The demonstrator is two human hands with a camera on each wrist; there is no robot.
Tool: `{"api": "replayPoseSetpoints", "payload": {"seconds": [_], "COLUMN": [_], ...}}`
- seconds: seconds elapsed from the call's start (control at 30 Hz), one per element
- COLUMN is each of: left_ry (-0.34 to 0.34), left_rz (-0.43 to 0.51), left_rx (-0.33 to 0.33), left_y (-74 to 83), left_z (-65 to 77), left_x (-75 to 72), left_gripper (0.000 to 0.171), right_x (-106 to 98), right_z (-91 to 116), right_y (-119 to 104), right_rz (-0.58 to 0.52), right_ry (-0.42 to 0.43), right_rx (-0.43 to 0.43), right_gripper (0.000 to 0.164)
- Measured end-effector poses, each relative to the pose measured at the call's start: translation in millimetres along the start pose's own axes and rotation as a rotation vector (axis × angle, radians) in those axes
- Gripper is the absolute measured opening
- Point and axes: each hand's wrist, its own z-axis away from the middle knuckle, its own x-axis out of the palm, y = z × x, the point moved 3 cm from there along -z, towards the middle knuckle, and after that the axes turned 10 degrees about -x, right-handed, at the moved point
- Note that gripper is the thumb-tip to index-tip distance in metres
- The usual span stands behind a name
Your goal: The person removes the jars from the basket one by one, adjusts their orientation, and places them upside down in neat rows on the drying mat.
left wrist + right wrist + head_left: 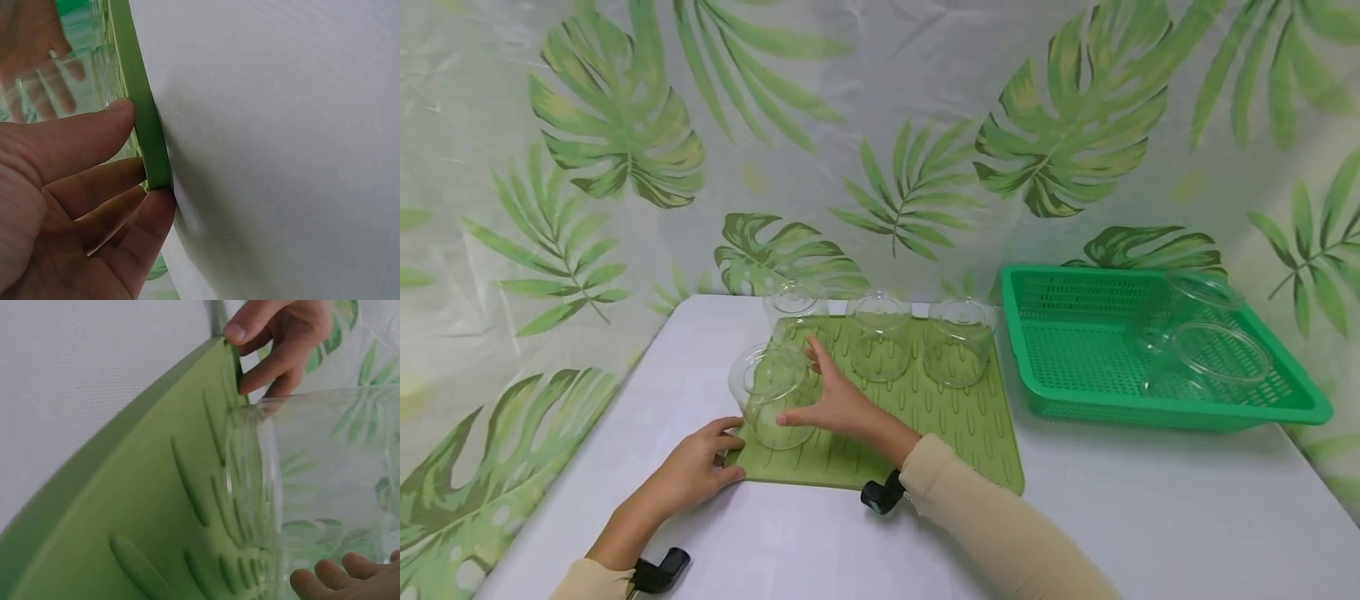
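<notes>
A clear round jar (pixel 771 408) stands on the front left part of a green ridged mat (pixel 880 467). My right hand (pixel 842 400) is spread beside it, thumb toward its near side and fingers toward its far side. In the right wrist view, extended fingertips (pixel 325 575) lie alongside the jar wall (pixel 325 462). At the mat's front left corner is my left hand (pixel 696 467). The left wrist view shows that thumb (pixel 94 134) on the mat's edge (pixel 147 125), with bent fingers around the corner.
Three similar clear jars, left (pixel 793 304), middle (pixel 880 346) and right (pixel 961 350), stand along the mat's back. To the right, a green plastic basket (pixel 1037 392) holds clear vessels (pixel 1221 354). A leaf-patterned sheet (pixel 910 100) hangs behind the white table (pixel 820 533).
</notes>
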Motion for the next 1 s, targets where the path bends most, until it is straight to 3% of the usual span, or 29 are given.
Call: {"api": "replayPoseSetpoints", "payload": {"seconds": [0.1,0.27,0.5,0.63,1.0], "left_ry": [0.004,-0.009,-0.012,-0.037,-0.032], "left_rz": [-0.024,-0.039,-0.032,-0.035,-0.038], "left_rx": [-0.007,-0.020,-0.039,-0.025,-0.017], "left_y": [-1.8,-3.8,-3.7,-1.6,2.6], "left_z": [-0.3,1.1,1.3,0.7,-1.5], "left_x": [-1.8,-4.4,0.4,6.3,3.8], "left_gripper": [0.033,0.036,0.037,0.036,0.037], "right_x": [-5.5,-17.7,-54.8,-86.1,-175.0], "right_z": [4.9,22.7,59.5,77.9,111.5], "right_y": [-10.4,-31.7,-47.1,-47.1,-52.8], "right_rz": [0.061,0.266,0.527,0.630,0.760], "right_ry": [-0.031,-0.116,-0.184,-0.160,-0.018], "right_rx": [-0.068,-0.152,-0.224,-0.244,-0.240], "right_gripper": [0.116,0.112,0.094,0.091,0.084]}}
